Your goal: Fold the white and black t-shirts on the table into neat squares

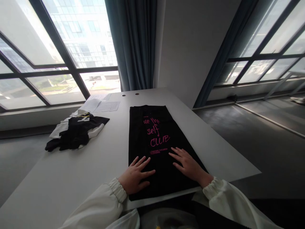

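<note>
A black T-shirt point(157, 165) with pink lettering lies folded into a long, narrow rectangle in front of me. Its printed words face up and are partly cut off at the left fold. My left hand point(135, 175) rests flat on the near left part of the cloth, fingers spread. On the near right part lies my right hand point(187, 163), also open, its fingertips beside the lowest line of print. Neither hand grips the fabric. The underside of the folded shirt is hidden.
The shirt lies on a white table point(114, 136). Crumpled black and white clothes point(76, 130) sit at the left edge, with paper sheets point(100, 103) behind them. Two round holes are near the far edge. Beyond stand a blue curtain point(133, 44) and windows.
</note>
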A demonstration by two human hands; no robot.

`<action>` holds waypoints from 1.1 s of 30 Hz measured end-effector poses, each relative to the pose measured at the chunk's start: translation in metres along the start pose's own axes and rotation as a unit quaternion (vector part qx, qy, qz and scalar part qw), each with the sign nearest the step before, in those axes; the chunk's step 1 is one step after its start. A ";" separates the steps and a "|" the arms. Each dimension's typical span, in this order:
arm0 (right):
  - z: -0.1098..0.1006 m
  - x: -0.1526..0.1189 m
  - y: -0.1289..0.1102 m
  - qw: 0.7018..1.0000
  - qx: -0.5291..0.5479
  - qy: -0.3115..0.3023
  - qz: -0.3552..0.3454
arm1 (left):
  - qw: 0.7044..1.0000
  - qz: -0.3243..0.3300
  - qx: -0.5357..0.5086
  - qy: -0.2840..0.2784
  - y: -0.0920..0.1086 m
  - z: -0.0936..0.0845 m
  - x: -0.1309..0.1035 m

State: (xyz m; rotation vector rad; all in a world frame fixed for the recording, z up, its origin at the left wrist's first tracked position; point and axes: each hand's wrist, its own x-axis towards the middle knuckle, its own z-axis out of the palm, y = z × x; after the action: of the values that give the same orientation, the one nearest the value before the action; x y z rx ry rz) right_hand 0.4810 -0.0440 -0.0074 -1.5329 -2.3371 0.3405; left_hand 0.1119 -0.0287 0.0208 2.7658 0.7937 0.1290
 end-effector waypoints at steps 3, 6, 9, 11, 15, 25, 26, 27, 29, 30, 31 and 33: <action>-0.001 0.002 -0.002 1.000 0.003 0.013 0.002 | 1.000 0.003 0.000 -0.002 0.000 -0.004 0.000; -0.002 0.002 -0.003 1.000 0.008 0.024 0.002 | 1.000 0.024 -0.009 -0.006 0.001 -0.007 -0.001; -0.002 0.002 -0.004 1.000 0.010 0.027 0.002 | 0.998 0.054 -0.028 -0.012 0.001 -0.010 -0.001; -0.002 0.002 -0.004 1.000 0.011 0.029 0.002 | 0.997 0.054 -0.046 0.011 0.000 -0.011 0.000; -0.001 0.003 -0.002 0.999 0.014 0.036 0.003 | 0.993 -0.006 -0.085 0.086 -0.007 -0.009 0.003; -0.005 0.000 -0.002 0.995 0.049 0.079 0.018 | 0.984 -0.064 -0.074 0.147 -0.019 0.001 0.008; -0.006 0.000 -0.002 0.995 0.050 0.082 0.019 | 0.984 -0.063 -0.072 0.149 -0.019 0.001 0.008; -0.006 0.001 -0.003 0.995 0.050 0.084 0.019 | 0.984 -0.063 -0.071 0.149 -0.019 0.001 0.009; -0.007 0.001 -0.005 0.995 0.046 0.085 0.018 | 0.984 -0.065 -0.071 0.149 -0.019 0.001 0.009; -0.007 0.001 -0.006 0.995 0.043 0.085 0.018 | 0.984 -0.066 -0.071 0.148 -0.019 0.001 0.009; -0.006 0.001 -0.006 0.995 0.041 0.086 0.017 | 0.984 -0.068 -0.071 0.147 -0.019 0.002 0.009; -0.005 0.002 -0.007 0.995 0.036 0.087 0.017 | 0.984 -0.070 -0.070 0.146 -0.019 0.002 0.009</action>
State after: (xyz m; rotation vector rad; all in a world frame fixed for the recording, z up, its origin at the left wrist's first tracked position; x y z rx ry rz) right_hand 0.4767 -0.0452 0.0003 -1.5068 -2.1444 0.2839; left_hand 0.1104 -0.0089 0.0139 2.5800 1.0059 0.5509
